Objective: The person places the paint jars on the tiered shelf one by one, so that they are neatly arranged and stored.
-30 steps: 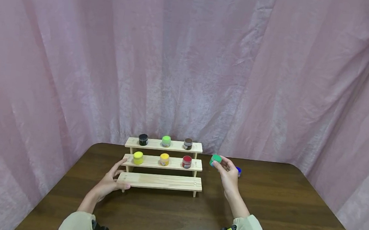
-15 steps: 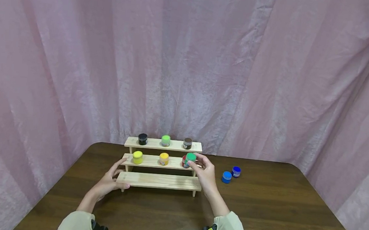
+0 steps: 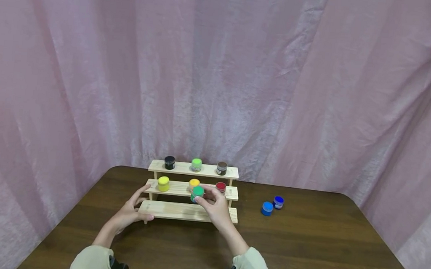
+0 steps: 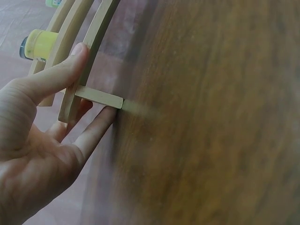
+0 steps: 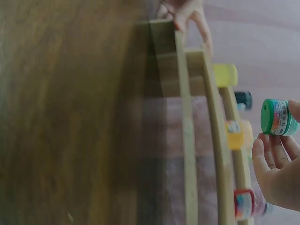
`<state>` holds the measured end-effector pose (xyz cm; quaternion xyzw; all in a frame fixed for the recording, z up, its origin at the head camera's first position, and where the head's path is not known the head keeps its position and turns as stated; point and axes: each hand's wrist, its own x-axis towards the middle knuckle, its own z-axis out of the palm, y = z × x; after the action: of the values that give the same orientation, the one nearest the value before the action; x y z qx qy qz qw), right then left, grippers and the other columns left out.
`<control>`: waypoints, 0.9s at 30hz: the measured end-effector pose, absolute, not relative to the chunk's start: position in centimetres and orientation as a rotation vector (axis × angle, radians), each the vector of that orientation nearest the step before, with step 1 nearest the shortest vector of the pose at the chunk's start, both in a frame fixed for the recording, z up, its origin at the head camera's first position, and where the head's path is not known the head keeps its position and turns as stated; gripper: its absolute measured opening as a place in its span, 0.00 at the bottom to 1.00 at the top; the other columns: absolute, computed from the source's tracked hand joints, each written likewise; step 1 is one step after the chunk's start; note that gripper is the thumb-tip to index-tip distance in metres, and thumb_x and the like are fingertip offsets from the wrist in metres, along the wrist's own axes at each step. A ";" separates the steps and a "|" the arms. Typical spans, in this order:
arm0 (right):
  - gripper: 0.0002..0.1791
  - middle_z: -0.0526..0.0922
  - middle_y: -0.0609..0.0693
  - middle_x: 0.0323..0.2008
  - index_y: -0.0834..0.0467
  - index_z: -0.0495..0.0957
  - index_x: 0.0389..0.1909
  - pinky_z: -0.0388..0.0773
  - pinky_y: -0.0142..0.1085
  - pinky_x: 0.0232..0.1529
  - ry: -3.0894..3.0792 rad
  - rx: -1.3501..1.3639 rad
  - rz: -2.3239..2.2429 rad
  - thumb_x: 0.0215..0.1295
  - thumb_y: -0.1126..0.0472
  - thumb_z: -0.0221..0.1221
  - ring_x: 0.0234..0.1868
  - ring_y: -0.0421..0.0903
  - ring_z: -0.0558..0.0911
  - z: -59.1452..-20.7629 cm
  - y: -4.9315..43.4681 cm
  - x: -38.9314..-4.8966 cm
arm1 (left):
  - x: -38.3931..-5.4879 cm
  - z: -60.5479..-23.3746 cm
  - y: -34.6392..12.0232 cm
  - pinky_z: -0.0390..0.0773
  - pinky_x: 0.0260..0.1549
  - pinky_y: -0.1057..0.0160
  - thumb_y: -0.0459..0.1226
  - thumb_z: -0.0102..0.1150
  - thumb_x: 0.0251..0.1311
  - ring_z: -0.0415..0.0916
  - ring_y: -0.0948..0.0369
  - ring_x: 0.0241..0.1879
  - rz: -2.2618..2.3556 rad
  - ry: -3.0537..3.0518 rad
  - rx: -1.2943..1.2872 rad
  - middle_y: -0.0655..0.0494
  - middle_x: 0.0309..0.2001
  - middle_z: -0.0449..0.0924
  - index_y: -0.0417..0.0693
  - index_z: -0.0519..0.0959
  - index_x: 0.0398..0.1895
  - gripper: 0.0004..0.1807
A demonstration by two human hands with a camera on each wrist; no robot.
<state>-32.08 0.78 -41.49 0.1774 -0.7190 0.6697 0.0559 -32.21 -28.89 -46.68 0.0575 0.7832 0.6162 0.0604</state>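
A three-step wooden display stand stands on the table. My left hand holds its left end, the thumb lying on the lowest step and the fingers reaching round beside the leg. Between thumb and fingers my right hand pinches a green-lidded paint jar, raised over the lowest step and in front of the orange-yellow jar. In the right wrist view the green jar shows a printed label. A yellow jar and a partly covered red jar share the middle step.
On the top step stand a black jar, a light green jar and a brown jar. To the right on the dark wooden table are a blue jar and a darker blue jar. A pink curtain hangs behind.
My right hand has carried the green jar leftward from beside the stand, past the red jar, to the middle over the lowest step. The left hand keeps its place on the stand.
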 end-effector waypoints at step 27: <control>0.19 0.83 0.64 0.51 0.66 0.77 0.55 0.81 0.47 0.51 -2.463 0.705 1.970 0.63 0.67 0.63 0.52 0.60 0.83 -43.8 -6.0 -32.2 | -32.2 -46.7 -28.6 0.79 0.38 0.58 0.31 0.71 0.51 0.78 0.52 0.44 1.886 2.330 0.199 0.29 0.68 0.54 0.61 0.43 0.78 0.58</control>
<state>-32.24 -6.04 -43.79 0.2180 -0.7614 0.6089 -0.0449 -32.19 -28.58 -46.71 0.0659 0.7737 0.6263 0.0685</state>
